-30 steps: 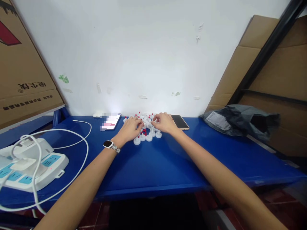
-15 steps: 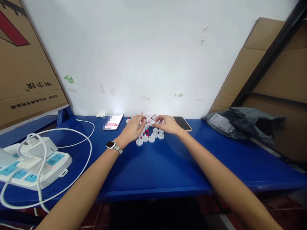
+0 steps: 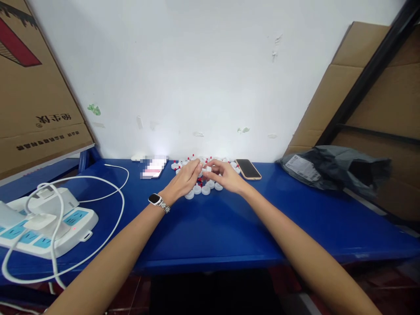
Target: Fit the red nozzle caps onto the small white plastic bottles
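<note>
Several small white round caps (image 3: 206,190) and tiny red pieces (image 3: 199,180) lie in a cluster at the back of the blue table (image 3: 210,227). My left hand (image 3: 184,180), a watch (image 3: 155,199) on its wrist, and my right hand (image 3: 223,175) meet above the cluster. The fingertips of both hands pinch together on one small white piece (image 3: 205,169) held between them. Part of the pile is hidden under my hands.
A lit phone (image 3: 152,168) lies left of the pile and a dark phone (image 3: 248,169) right of it. A white power strip (image 3: 42,227) with cables sits at the left. A grey mailer bag (image 3: 331,168) lies at the right. Cardboard leans on both sides.
My hands have drawn together over the pile, from resting apart on the caps to pinching one small white piece between them. The camera has shifted slightly.
</note>
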{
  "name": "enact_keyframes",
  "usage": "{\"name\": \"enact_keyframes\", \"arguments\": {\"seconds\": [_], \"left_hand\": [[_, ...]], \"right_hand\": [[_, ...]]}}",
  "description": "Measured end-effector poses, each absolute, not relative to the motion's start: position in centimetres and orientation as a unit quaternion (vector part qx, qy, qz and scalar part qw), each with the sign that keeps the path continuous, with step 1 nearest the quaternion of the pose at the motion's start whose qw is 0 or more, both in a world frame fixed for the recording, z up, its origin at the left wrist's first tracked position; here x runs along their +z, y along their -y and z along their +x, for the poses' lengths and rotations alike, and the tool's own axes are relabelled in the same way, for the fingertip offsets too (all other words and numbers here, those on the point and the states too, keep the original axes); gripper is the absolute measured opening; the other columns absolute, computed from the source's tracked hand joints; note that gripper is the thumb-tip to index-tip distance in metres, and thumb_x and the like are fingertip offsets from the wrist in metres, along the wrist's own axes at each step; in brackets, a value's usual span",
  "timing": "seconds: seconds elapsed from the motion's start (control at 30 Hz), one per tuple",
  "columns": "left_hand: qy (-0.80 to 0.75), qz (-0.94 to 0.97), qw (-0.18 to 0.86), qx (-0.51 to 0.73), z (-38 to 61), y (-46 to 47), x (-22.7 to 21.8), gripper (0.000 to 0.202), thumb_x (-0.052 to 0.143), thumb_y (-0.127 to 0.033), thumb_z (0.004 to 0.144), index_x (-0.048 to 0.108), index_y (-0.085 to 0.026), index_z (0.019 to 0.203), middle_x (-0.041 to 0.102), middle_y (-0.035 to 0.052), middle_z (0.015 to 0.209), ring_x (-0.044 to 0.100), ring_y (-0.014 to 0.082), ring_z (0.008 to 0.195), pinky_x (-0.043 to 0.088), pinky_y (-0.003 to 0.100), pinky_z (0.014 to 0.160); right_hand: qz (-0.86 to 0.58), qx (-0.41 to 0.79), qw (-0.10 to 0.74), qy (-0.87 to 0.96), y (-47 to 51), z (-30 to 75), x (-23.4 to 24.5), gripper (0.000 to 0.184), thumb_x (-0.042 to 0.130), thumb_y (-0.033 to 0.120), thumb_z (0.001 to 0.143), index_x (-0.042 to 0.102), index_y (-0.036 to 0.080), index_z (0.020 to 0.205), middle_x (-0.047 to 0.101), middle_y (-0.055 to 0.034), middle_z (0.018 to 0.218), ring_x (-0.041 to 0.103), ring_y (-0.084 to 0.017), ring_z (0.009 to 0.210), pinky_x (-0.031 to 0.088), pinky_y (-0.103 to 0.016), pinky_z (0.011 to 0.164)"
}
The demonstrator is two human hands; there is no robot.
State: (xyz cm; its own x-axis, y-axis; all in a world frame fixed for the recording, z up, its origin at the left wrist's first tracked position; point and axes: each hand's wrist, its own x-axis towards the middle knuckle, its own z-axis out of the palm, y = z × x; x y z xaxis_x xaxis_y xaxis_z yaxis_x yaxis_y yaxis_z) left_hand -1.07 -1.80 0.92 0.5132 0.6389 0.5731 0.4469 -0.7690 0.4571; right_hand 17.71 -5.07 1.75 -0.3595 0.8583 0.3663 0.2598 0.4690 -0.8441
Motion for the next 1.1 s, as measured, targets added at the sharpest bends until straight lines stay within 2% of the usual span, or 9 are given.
{"name": "enact_keyframes", "arguments": {"seconds": [0.1, 0.33, 0.5, 0.6, 0.73, 0.8, 0.9, 1.0, 1.1], "left_hand": [[-0.296, 0.864, 0.118, 0.39, -1.0, 1.8, 0.9, 0.033, 0.027, -0.038, 0.104, 0.041, -0.021, 0.079, 0.048, -0.0007, 0.072, 0.046, 0.0143, 0.066, 0.034, 0.03, 0.065], [-0.349, 0.778, 0.219, 0.475, 0.8, 1.3, 0.2, 0.041, 0.031, -0.042, 0.1, 0.038, -0.02, 0.066, 0.039, -0.0033, 0.058, 0.038, 0.0122, 0.055, 0.029, 0.028, 0.054], [-0.389, 0.693, 0.276, 0.541, -1.6, 0.0, 1.0, 0.038, 0.031, -0.038, 0.099, 0.033, -0.022, 0.065, 0.034, -0.004, 0.057, 0.034, 0.0117, 0.051, 0.028, 0.027, 0.05], [-0.39, 0.756, 0.201, 0.485, -3.6, -0.8, 1.2, 0.038, 0.031, -0.042, 0.1, 0.039, -0.021, 0.069, 0.041, -0.0025, 0.062, 0.04, 0.0137, 0.059, 0.033, 0.028, 0.057], [-0.341, 0.86, 0.137, 0.353, -3.7, -1.1, 0.5, 0.029, 0.042, -0.044, 0.097, 0.053, -0.02, 0.085, 0.057, 0.0018, 0.08, 0.05, 0.0177, 0.075, 0.04, 0.032, 0.071], [-0.316, 0.886, 0.107, 0.321, -3.3, -1.2, 0.1, 0.027, 0.048, -0.045, 0.095, 0.059, -0.021, 0.089, 0.06, 0.0042, 0.089, 0.052, 0.0202, 0.085, 0.041, 0.035, 0.08], [-0.308, 0.906, 0.076, 0.278, -3.0, -1.3, -0.2, 0.026, 0.053, -0.044, 0.093, 0.067, -0.023, 0.094, 0.06, 0.0058, 0.092, 0.052, 0.0229, 0.092, 0.04, 0.038, 0.086], [-0.325, 0.908, 0.058, 0.259, -3.4, -1.5, -0.2, 0.029, 0.052, -0.045, 0.093, 0.071, -0.024, 0.096, 0.06, 0.0068, 0.092, 0.053, 0.0237, 0.092, 0.04, 0.04, 0.086], [-0.338, 0.9, 0.061, 0.268, -3.8, -1.6, -0.1, 0.031, 0.048, -0.044, 0.095, 0.071, -0.024, 0.1, 0.061, 0.0067, 0.094, 0.054, 0.0235, 0.094, 0.041, 0.04, 0.087]], "right_hand": [[-0.37, 0.343, 0.411, 0.759, 5.2, 17.7, 1.9, 0.035, 0.059, 0.051, 0.087, 0.058, 0.02, 0.103, 0.068, -0.0014, 0.075, 0.06, -0.015, 0.068, 0.044, -0.027, 0.062], [-0.383, 0.107, 0.434, 0.808, 5.7, 17.7, 2.5, 0.025, 0.06, 0.039, 0.086, 0.061, 0.02, 0.102, 0.067, -0.0003, 0.077, 0.06, -0.015, 0.072, 0.044, -0.028, 0.074], [-0.447, 0.068, 0.473, 0.756, 5.3, 18.9, 2.5, 0.019, 0.058, 0.039, 0.086, 0.059, 0.02, 0.092, 0.06, 0.0026, 0.064, 0.054, -0.013, 0.06, 0.041, -0.026, 0.064], [-0.48, 0.109, 0.481, 0.726, 4.2, 19.6, 1.8, 0.024, 0.055, 0.042, 0.087, 0.057, 0.02, 0.097, 0.062, 0.0024, 0.065, 0.053, -0.013, 0.057, 0.039, -0.025, 0.06], [-0.48, 0.123, 0.419, 0.76, 3.2, 19.5, 0.4, 0.023, 0.059, 0.037, 0.084, 0.059, 0.02, 0.1, 0.065, 0.0014, 0.075, 0.056, -0.014, 0.062, 0.042, -0.026, 0.065], [-0.492, 0.118, 0.408, 0.76, 3.0, 19.1, 0.0, 0.02, 0.057, 0.035, 0.085, 0.061, 0.021, 0.098, 0.064, 0.0011, 0.077, 0.056, -0.014, 0.065, 0.042, -0.027, 0.067], [-0.504, 0.107, 0.422, 0.746, 2.6, 18.5, 0.1, 0.019, 0.057, 0.034, 0.085, 0.065, 0.02, 0.097, 0.064, -0.003, 0.09, 0.058, -0.018, 0.082, 0.045, -0.03, 0.076], [-0.525, 0.053, 0.423, 0.737, 1.8, 18.2, 0.4, 0.017, 0.063, 0.032, 0.081, 0.07, 0.02, 0.09, 0.059, -0.0072, 0.099, 0.056, -0.021, 0.097, 0.043, -0.034, 0.09], [-0.537, 0.065, 0.389, 0.746, 0.6, 18.1, 0.5, 0.017, 0.063, 0.03, 0.08, 0.071, 0.017, 0.088, 0.059, -0.004, 0.082, 0.056, -0.018, 0.079, 0.043, -0.031, 0.078]]}}
